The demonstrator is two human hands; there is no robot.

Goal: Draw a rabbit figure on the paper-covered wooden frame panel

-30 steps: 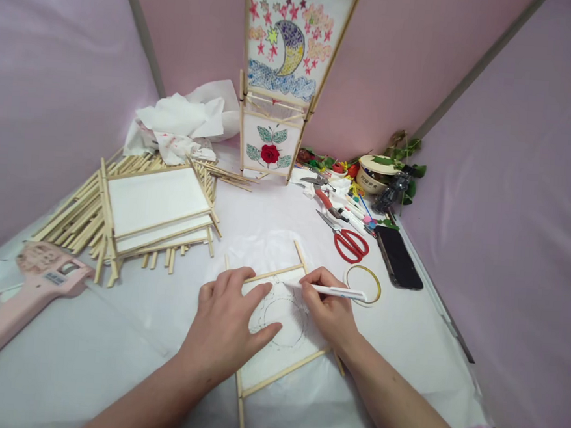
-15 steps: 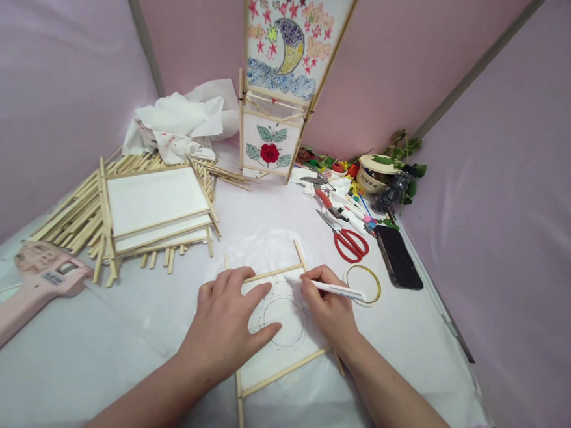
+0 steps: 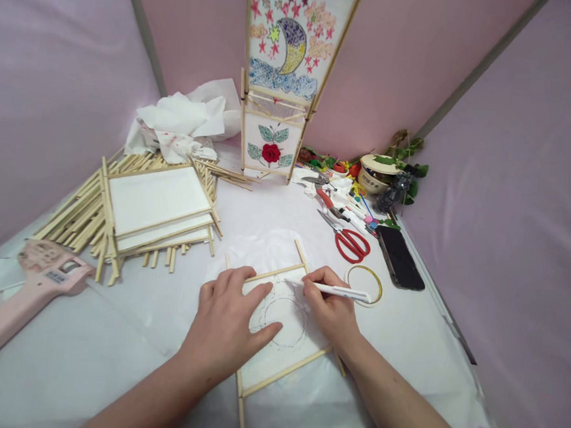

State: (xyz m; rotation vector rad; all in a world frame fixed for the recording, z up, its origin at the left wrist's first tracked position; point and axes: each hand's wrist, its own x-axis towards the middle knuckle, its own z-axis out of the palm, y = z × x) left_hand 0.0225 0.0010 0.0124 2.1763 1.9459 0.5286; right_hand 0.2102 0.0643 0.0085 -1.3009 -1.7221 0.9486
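A white pen [image 3: 341, 290] is pinched in my right hand [image 3: 332, 308], its tip on the upper part of a white sheet [image 3: 282, 364]. Thin wooden sticks [image 3: 287, 372] frame this sheet. A dashed circle and a wavy outline around it are drawn on the paper. My left hand [image 3: 232, 321] lies over the sheet's left side with fingers spread, resting on the frame's left edge and partly hiding the drawing.
Stacked framed white panels [image 3: 157, 198] lie on wooden sticks [image 3: 70, 215], beside a pink glue gun [image 3: 40, 294]. Behind stands a decorated panel tower [image 3: 274, 138]. To the right are red scissors [image 3: 352, 245], a tape roll [image 3: 378, 287], a phone [image 3: 400, 258] and a lidded bowl [image 3: 373, 178].
Both hands keep nearly the same places. The pen has tilted or shifted very slightly, and the whole view has moved a few pixels.
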